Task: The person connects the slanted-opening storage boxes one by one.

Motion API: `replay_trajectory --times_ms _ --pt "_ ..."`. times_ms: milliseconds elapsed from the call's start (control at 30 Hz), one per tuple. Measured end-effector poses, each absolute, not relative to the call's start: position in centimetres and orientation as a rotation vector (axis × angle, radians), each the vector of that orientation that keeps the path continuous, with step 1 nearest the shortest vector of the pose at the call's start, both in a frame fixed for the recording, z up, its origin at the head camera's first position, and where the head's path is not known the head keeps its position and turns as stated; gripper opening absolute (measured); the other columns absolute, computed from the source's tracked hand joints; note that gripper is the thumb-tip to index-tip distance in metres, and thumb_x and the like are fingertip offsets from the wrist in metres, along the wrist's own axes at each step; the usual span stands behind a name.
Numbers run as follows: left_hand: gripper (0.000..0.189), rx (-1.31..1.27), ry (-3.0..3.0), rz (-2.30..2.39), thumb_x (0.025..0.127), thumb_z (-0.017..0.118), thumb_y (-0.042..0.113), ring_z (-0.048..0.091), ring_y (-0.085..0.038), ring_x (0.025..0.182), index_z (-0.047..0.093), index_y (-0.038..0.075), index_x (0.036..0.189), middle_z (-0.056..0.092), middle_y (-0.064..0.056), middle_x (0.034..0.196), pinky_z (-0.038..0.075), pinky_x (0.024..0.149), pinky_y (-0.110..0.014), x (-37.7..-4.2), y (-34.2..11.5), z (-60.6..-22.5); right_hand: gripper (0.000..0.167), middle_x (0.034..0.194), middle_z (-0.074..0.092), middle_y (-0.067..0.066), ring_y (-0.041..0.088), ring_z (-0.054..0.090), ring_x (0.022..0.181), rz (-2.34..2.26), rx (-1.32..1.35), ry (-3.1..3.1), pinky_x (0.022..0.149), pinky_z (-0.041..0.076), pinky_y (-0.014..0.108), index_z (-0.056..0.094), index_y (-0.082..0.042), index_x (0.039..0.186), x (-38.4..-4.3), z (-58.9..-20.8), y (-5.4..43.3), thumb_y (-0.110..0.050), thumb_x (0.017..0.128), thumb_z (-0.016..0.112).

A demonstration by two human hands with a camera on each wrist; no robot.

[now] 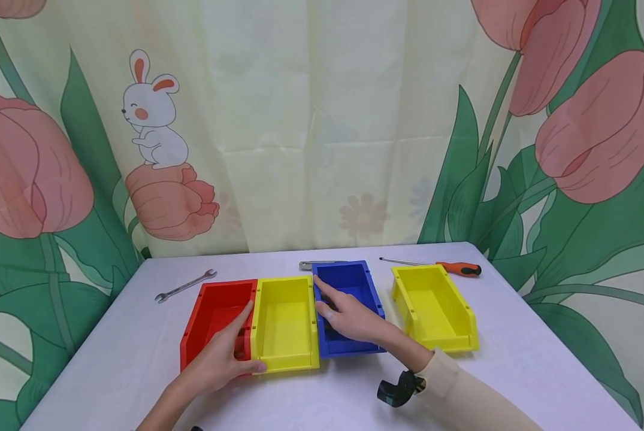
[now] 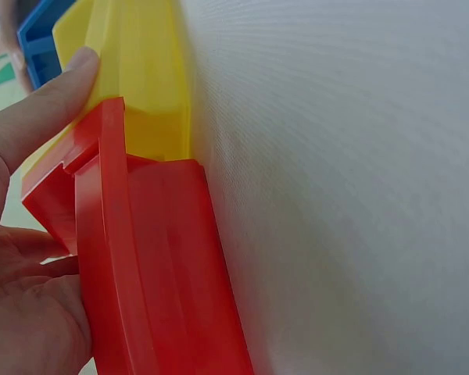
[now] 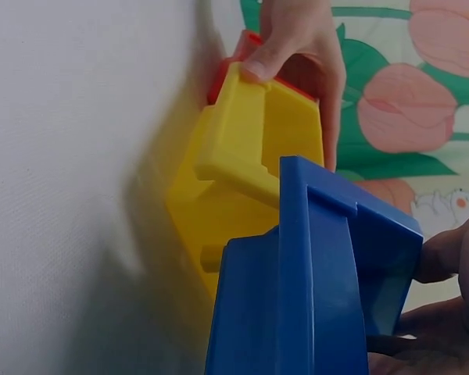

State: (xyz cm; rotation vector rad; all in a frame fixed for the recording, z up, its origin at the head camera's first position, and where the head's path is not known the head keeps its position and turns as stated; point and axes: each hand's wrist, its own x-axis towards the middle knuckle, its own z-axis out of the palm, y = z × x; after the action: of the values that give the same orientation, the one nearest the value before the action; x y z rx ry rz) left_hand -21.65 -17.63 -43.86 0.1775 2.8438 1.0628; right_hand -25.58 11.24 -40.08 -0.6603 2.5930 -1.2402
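red bin [image 1: 214, 308], yellow bin [image 1: 285, 329] and blue bin [image 1: 354, 287] adjoin under spread left hand [image 1: 223, 352] and right hand [image 1: 350, 314], wrench [image 1: 186, 287] nearby.

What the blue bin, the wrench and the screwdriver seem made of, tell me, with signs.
The blue bin seems smooth, slightly glossy plastic: even colour, moulded edges, soft highlights. The wrench looks like metal, its grey sheen suggesting polish or plating. The screwdriver appears to have a metal shaft, slim and grey; its orange and black handle is probably plastic or rubber, finish unclear.
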Motion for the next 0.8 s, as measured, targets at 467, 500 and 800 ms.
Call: replay_trajectory --times_ms 467,500,800 --pt "0.133 0.177 2.839 1.065 0.063 0.102 0.031 0.051 -0.031 0.139 0.024 0.023 0.17 0.054 -0.006 0.155 0.067 0.089 -0.044 -21.7 -17.7 -43.8 0.064 0.174 0.033 0.011 0.036 0.038 0.159 -1.217 -0.668 2.598 0.128 0.033 0.063 0.019 -0.019 0.171 -25.5 -40.6 11.2 -0.03 0.114 0.045" --pt "0.133 0.177 2.838 1.067 0.063 0.102 0.031 0.051 -0.031 0.139 0.023 0.023 0.17 0.054 -0.006 0.155 0.067 0.089 -0.044 -21.7 -17.6 -43.8 0.064 0.174 0.034 0.011 0.036 0.039 0.159 -1.21 -0.668 2.598 0.128 0.033 0.063 0.019 -0.019 0.171 -25.6 -40.7 11.2 -0.03 0.114 0.045" --pt "0.132 0.165 2.829 1.071 0.064 0.102 0.03 0.051 -0.029 0.138 0.023 0.024 0.17 0.054 -0.005 0.155 0.067 0.089 -0.043 -21.6 -17.6 -43.6 0.064 0.173 0.036 0.013 0.03 0.054 0.141 -1.19 -0.657 2.566 0.127 0.036 0.063 0.017 -0.018 0.172 -25.7 -42.4 11.3 -0.031 0.115 0.044"
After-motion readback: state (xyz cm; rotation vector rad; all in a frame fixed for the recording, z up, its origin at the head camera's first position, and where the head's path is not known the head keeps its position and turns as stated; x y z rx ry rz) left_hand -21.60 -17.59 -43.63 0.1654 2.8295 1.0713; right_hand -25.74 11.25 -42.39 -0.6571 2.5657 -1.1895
